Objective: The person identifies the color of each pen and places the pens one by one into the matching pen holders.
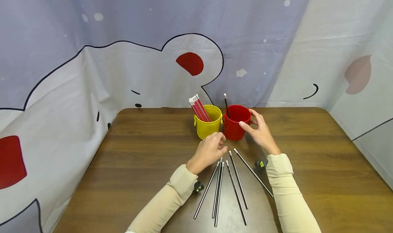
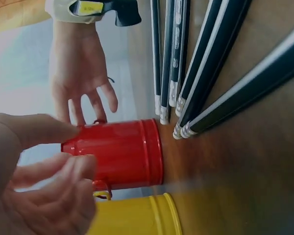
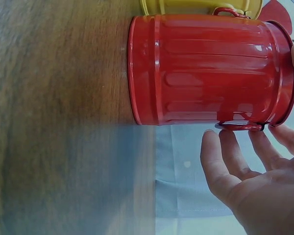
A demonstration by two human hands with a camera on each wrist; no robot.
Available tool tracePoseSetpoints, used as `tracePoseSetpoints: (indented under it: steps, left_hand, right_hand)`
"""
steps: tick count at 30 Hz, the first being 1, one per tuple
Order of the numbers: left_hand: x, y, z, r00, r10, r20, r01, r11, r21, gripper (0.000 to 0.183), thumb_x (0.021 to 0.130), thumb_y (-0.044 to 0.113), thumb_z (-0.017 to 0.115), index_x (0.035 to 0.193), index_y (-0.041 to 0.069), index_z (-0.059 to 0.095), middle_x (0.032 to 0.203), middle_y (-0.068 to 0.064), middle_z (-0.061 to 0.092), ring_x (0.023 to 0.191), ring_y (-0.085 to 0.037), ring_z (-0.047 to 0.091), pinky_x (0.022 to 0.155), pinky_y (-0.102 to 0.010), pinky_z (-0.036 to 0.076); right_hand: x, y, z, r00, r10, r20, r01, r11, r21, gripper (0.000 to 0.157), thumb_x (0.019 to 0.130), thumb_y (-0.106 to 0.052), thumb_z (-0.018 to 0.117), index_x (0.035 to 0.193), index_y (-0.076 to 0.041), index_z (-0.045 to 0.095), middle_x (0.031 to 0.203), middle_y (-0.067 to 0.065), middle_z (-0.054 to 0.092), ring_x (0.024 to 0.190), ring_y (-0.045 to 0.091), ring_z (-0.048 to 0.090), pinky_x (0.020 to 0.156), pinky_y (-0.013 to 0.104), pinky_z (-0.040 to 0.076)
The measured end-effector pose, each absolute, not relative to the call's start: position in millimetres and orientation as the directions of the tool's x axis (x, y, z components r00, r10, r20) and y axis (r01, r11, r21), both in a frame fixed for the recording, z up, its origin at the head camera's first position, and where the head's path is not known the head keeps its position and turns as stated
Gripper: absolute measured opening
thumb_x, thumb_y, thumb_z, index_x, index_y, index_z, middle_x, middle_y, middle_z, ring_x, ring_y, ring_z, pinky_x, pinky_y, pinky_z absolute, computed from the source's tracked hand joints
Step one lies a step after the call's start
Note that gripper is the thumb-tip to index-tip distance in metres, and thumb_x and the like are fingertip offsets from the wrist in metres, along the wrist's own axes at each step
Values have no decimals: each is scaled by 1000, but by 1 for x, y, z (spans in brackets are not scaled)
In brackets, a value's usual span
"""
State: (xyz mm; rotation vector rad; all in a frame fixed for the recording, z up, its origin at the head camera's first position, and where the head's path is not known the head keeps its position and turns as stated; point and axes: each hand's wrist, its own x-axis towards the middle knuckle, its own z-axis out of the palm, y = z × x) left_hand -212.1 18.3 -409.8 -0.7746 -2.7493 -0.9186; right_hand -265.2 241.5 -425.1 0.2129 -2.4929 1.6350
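The right hand (image 1: 261,133) is spread wide, thumb and fingers touching the upper side of the red bucket (image 1: 234,132), which stands upright on the tabletop (image 1: 147,158). The left hand (image 1: 210,149), its fingers loosely bent and holding nothing, hovers in front of the buckets. One dark pencil (image 1: 227,106) leans in the red bucket; red pencils (image 1: 201,112) fill part of the yellow bucket (image 1: 206,130) just beside it. Six loose pencils (image 1: 236,193) lie fanned between the forearms, eraser ends toward the buckets.
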Motion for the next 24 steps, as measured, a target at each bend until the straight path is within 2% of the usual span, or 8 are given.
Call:
tracePoseSetpoints:
  steps: [6, 12, 17, 21, 24]
  left_hand:
    - [-197, 13, -412, -904, 420, 79, 393, 745, 540, 31, 79, 22, 71, 103, 7, 58, 85, -1, 58, 70, -11, 53, 59, -23, 45]
    - [-185, 9, -419, -912, 410, 8, 366, 807, 463, 32, 74, 25, 74, 92, 8, 54, 76, -1, 51, 68, -18, 53, 55, -30, 44]
    - [-178, 6, -425, -906, 414, -92, 342, 841, 418, 39, 70, 29, 78, 92, 7, 54, 80, -4, 52, 75, -22, 56, 61, -37, 47]
    - [-176, 7, -427, -893, 420, -161, 330, 855, 401, 45, 67, 29, 80, 94, 5, 55, 83, -7, 55, 80, -24, 57, 68, -38, 48]
    - [-175, 7, -429, -893, 413, -176, 315, 856, 410, 43, 67, 28, 80, 93, 4, 55, 83, -8, 56, 79, -25, 57, 68, -37, 48]
  right_hand:
    - [-265, 242, -426, -980, -29, 195, -191, 383, -904, 68, 82, -40, 66, 140, -27, 34, 138, -3, 34, 115, 24, 45, 83, 38, 45]
    - [-265, 242, -426, -981, -24, 194, -188, 374, -908, 67, 82, -40, 66, 140, -27, 34, 137, -3, 34, 114, 22, 45, 82, 36, 45]
    - [-266, 242, -427, -980, -21, 198, -192, 368, -910, 67, 82, -39, 66, 140, -26, 34, 137, -2, 35, 114, 24, 45, 82, 35, 45]
    - [-266, 242, -427, -978, -21, 206, -199, 378, -904, 68, 82, -40, 66, 140, -25, 34, 137, 1, 35, 114, 25, 45, 81, 35, 46]
    - [-265, 241, -427, -979, -19, 204, -196, 381, -903, 69, 81, -41, 67, 140, -25, 34, 136, 0, 35, 114, 24, 45, 81, 35, 45]
